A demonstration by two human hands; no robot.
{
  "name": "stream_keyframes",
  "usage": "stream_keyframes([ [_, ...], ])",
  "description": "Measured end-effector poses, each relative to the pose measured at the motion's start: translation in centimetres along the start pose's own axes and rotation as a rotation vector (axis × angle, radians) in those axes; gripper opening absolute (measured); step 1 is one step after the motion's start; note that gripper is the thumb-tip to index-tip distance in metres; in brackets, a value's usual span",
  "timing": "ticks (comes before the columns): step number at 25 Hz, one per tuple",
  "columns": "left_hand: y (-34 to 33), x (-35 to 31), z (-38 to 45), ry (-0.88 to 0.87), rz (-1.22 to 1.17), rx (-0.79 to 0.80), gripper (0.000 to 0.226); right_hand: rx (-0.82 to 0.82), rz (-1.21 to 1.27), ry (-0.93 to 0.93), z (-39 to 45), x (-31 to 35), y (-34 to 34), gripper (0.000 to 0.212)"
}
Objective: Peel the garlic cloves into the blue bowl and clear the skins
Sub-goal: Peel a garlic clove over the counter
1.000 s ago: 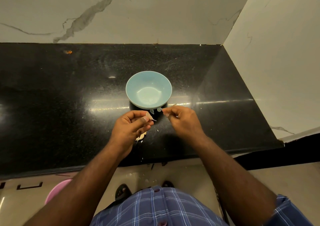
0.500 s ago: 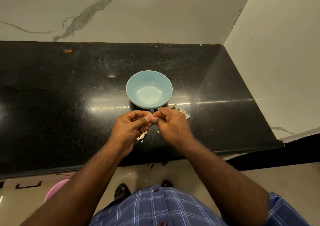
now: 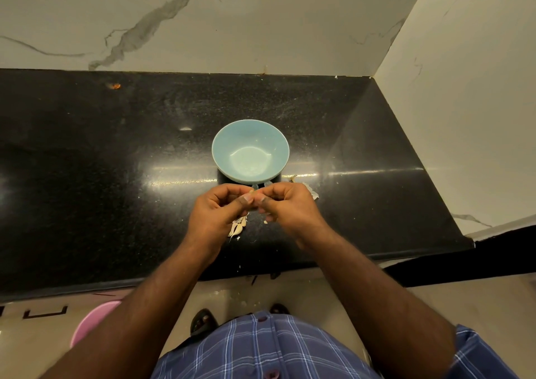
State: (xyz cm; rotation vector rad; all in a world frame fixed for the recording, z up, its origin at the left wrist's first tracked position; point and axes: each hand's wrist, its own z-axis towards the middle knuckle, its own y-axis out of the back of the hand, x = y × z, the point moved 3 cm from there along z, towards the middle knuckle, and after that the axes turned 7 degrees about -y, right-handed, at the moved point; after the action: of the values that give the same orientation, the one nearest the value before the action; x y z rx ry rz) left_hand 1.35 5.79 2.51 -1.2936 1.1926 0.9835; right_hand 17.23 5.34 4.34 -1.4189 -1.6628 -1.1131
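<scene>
**Two hands meet over a clove, just below the bowl**

Two hands are working at the centre of the frame, knuckle to knuckle above the black bench (image 3: 87,175). The left hand (image 3: 219,209) has its fingers (image 3: 229,188) curled in, thumb pressed forward, pinching a small pale garlic clove (image 3: 253,193) at the tips. The right hand (image 3: 290,207) comes in from the other side, its own fingers bent tight and its thumb against the same clove, so both hands are clamped on it together. Only a sliver of the clove shows between the thumbs; how much skin is on it is hard to tell from here.

Right above the hands sits the blue bowl (image 3: 223,149), upright on the bench, mid-frame, its near rim just beside the fingertips. Its inside looks bare, a light glare on the bottom.

Down under the left hand, pale garlic skins (image 3: 237,228) lie on the bench, partly hidden by the palm. More skins (image 3: 312,193) peek out past the right hand's knuckles, to the lower right of the bowl, and a few tiny flecks are scattered near the front edge of the bench.

Upper part of the frame: a white marble wall (image 3: 261,22) with grey veins, turning a corner at the right. Far upper left on the bench, a small orange speck (image 3: 115,86). Bottom of the frame, a blue checked shirt (image 3: 261,349), and at lower left a pink tub (image 3: 92,320) on the floor.
</scene>
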Motion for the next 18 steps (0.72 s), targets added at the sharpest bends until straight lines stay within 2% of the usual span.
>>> stream_keyframes([
  [3,0.01,-0.02,-0.06,-0.062,0.069,-0.032,0.013,-0.098,0.018,0.013,0.35,0.28,0.71,0.014],
  [5,-0.05,-0.08,-0.11,-0.074,0.063,-0.014,0.014,-0.073,0.137,-0.024,0.28,0.66,0.76,0.013],
  [8,-0.22,-0.37,-0.11,-0.107,0.099,0.034,0.015,-0.024,0.182,-0.036,0.16,0.85,0.38,0.016],
  [14,-0.30,-0.60,-0.17,-0.116,0.111,0.046,0.016,-0.014,0.168,-0.010,0.19,0.70,0.39,0.018],
  [18,-0.48,-0.73,-0.15,-0.123,0.084,0.051,0.016,-0.046,0.042,0.087,0.35,0.61,0.37,0.016],
])
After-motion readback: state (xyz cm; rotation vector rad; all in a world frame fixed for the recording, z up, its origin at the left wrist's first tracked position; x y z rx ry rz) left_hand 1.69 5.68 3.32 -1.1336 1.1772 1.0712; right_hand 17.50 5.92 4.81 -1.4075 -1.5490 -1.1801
